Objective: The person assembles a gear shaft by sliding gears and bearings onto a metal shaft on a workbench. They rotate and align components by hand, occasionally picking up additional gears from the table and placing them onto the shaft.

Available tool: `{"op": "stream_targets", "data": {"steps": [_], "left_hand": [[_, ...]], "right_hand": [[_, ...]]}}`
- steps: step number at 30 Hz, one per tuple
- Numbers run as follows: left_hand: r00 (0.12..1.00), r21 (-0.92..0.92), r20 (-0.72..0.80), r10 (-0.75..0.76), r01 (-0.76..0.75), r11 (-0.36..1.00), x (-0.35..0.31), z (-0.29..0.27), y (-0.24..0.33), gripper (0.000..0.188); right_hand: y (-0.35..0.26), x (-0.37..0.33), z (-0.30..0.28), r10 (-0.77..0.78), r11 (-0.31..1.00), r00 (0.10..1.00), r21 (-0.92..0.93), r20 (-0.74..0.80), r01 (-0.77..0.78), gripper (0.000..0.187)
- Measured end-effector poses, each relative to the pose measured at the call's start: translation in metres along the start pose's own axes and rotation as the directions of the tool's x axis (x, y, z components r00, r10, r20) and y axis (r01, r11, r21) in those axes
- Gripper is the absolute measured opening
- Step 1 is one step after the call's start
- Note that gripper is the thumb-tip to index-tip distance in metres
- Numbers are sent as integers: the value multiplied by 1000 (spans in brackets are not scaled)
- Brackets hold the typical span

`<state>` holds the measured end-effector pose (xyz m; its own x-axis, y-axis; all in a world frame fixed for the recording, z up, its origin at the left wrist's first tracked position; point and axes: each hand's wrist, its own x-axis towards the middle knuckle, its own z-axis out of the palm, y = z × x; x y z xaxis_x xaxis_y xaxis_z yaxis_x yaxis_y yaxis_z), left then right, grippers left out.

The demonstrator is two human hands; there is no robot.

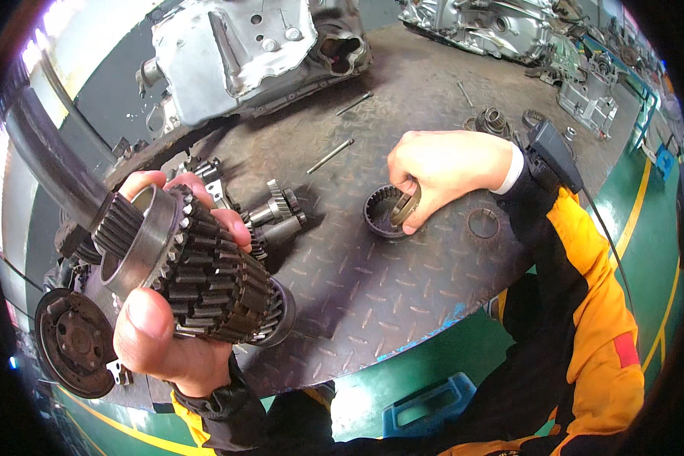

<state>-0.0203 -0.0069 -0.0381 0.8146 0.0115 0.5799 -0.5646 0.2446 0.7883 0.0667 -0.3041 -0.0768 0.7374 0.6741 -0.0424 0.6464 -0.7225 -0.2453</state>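
My left hand is wrapped round a gear shaft assembly, a stack of dark toothed gears. A smooth metal ring sits near its upper end, and the splined shaft end sticks out there. The assembly is tilted, raised close to me at the left. Over the table, my right hand pinches a thin brass-coloured ring between thumb and fingers. That ring is at the right rim of a dark ring with inner teeth, which lies on the plate. Whether the two touch, I cannot tell.
The steel tread-plate table carries a large silver housing at the back and more castings far right. Beside the held assembly lie geared shafts. Two rods lie mid-table. A flat ring and bearings are at right.
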Motion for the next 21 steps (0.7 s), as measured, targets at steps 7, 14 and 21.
{"op": "stream_targets", "data": {"steps": [7, 14, 21], "left_hand": [[1000, 3, -6, 15, -15, 1000, 1, -3, -3, 99], [994, -51, 103, 25, -20, 998, 1, -7, -6, 90], [994, -70, 110, 25, -18, 997, 2, -11, -5, 92]], "right_hand": [[-7, 1, -5, 201, 973, 975, 96, 89, -209, 59], [13, 7, 7, -157, 961, 972, 200, -172, 191, 36], [21, 10, 11, -215, 934, 962, 252, -167, 252, 46]]}}
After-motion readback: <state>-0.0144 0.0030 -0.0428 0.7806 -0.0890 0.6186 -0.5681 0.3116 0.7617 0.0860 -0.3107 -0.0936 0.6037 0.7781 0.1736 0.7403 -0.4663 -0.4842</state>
